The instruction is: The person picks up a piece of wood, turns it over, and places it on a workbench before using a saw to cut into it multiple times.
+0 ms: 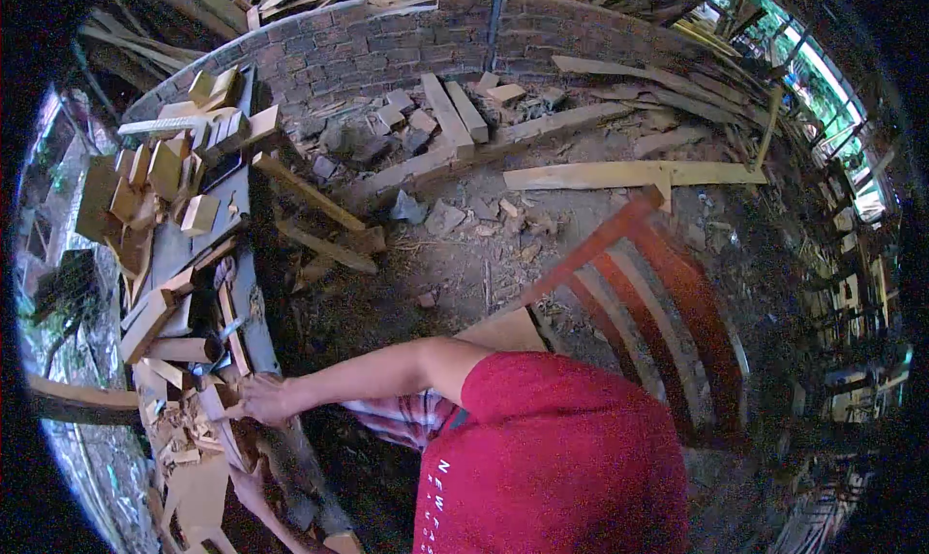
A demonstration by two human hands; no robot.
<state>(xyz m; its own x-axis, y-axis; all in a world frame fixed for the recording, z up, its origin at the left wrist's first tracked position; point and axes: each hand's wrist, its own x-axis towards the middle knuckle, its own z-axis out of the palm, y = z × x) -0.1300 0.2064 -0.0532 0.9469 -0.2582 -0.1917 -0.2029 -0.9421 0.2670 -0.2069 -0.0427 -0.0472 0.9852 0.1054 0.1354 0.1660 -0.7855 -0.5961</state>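
Observation:
My right hand [266, 399], on the arm with the red sleeve, reaches left to the workbench [281, 428]. Its fingers are closed round the end of a small wooden block [219, 399]. Below it, my left hand [250, 486] comes in from the bottom edge, close to the side of a pale wooden piece [198, 491]. The left fingers are dim and partly hidden, so their grip is unclear. Wood chips and offcuts [182, 428] lie beside both hands.
Stacked wooden blocks [164, 172] fill the bench's far end. A reddish slatted chair part [668, 302] stands at the right. Long boards [619, 175], bricks and debris lie on the ground before a curved brick wall [387, 56].

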